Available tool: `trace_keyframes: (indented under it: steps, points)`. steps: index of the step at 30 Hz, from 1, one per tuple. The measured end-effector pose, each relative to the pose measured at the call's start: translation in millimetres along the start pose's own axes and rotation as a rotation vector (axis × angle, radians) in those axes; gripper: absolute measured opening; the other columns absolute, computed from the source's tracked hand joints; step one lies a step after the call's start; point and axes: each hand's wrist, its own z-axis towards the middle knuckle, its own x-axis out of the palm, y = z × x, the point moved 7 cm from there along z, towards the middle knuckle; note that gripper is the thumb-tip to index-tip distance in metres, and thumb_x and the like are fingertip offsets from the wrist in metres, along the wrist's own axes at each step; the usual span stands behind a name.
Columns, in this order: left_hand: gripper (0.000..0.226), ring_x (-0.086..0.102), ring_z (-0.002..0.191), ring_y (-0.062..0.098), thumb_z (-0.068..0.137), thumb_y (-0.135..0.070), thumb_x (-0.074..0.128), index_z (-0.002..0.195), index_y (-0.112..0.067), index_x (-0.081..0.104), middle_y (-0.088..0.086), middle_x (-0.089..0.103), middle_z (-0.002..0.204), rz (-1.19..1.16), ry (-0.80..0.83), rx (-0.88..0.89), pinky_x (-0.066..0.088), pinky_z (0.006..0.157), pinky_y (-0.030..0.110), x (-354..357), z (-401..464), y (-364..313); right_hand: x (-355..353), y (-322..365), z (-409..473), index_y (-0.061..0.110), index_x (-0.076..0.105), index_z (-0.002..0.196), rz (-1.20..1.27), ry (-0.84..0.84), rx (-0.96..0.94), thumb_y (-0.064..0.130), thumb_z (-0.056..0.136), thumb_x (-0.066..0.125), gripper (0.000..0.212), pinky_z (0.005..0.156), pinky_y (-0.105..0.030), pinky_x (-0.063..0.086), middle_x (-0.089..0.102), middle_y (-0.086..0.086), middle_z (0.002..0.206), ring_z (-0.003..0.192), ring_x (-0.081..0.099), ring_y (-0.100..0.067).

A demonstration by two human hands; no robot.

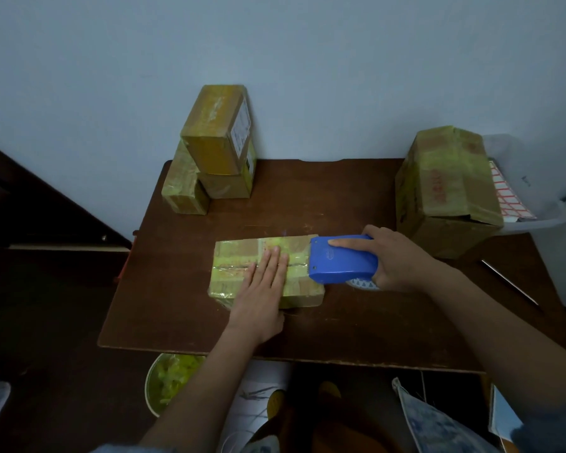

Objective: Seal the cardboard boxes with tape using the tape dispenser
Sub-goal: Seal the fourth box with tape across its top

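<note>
Left hand (264,282) lies flat, fingers straight, pressing the flat box (264,269) at mid-table (340,328). At the box's right end the right hand (396,256) grips the blue dispenser (342,258), index finger along its top. Box likely light and stiff, its taped skin slick (pin it from above); take the dispenser by its body.

The flat box (268,269) is brown cardboard, its top covered in glossy, crinkled clear tape that catches the light. The tape dispenser (342,259) is smooth blue plastic with a slight sheen. The table (340,207) is dark brown wood, matt and a little scuffed. The stacked boxes (214,152) and the large box (445,191) are cardboard, wrapped in shiny yellowish tape. The bin (543,210) looks translucent plastic.
</note>
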Motion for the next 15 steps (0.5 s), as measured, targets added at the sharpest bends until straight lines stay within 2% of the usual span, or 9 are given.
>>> trace_keyframes:
  steps: [2, 4, 7, 9, 15]
  points:
    - [0.108, -0.032, 0.143, 0.024, 0.084, -0.029, 0.057, 0.147, -0.028, -0.03, 0.006, -0.037, 0.154, 0.006, 0.015, 0.036, -0.011, 0.12, 0.042, 2, 0, 1, 2, 0, 0, 0.071, -0.001, 0.133, 0.018, 0.007, 0.005, 0.046, 0.09, 0.061, 0.08, 0.079, -0.033, 0.037, 0.036, 0.0, 0.105, 0.086, 0.042, -0.02]
    - [0.109, -0.032, 0.142, 0.025, 0.085, -0.025, 0.058, 0.147, -0.03, -0.031, 0.007, -0.037, 0.154, 0.018, 0.037, 0.035, -0.011, 0.119, 0.042, 0, 3, 1, 3, 0, 0, 0.071, -0.001, 0.132, 0.04, 0.007, 0.015, 0.041, 0.09, 0.062, 0.081, 0.076, -0.03, 0.032, 0.036, 0.0, 0.105, 0.086, 0.041, -0.02]
    - [0.104, -0.031, 0.143, 0.026, 0.084, -0.013, 0.056, 0.148, -0.014, -0.027, 0.012, -0.034, 0.155, 0.035, 0.001, 0.026, -0.01, 0.12, 0.042, -4, 7, -13, 3, 0, 0, 0.071, -0.001, 0.131, 0.058, 0.004, 0.033, 0.035, 0.09, 0.062, 0.083, 0.074, -0.029, 0.029, 0.036, 0.0, 0.105, 0.085, 0.041, -0.02]
    - [0.099, -0.028, 0.144, 0.025, 0.085, -0.013, 0.053, 0.148, -0.005, -0.023, 0.014, -0.031, 0.156, 0.018, -0.025, 0.034, -0.01, 0.121, 0.039, -4, 9, -21, 6, 0, -1, 0.07, -0.002, 0.133, 0.064, 0.009, 0.053, 0.036, 0.09, 0.062, 0.083, 0.074, -0.029, 0.029, 0.035, 0.0, 0.103, 0.084, 0.041, -0.02]
    - [0.108, -0.031, 0.142, 0.015, 0.081, -0.022, 0.057, 0.149, -0.015, -0.026, 0.0, -0.036, 0.154, -0.038, 0.062, 0.133, -0.018, 0.116, 0.034, -6, 6, 8, 11, 19, -4, 0.059, 0.011, 0.145, 0.148, -0.021, 0.094, 0.027, 0.091, 0.06, 0.08, 0.072, -0.029, 0.026, 0.033, 0.001, 0.099, 0.08, 0.037, -0.016]
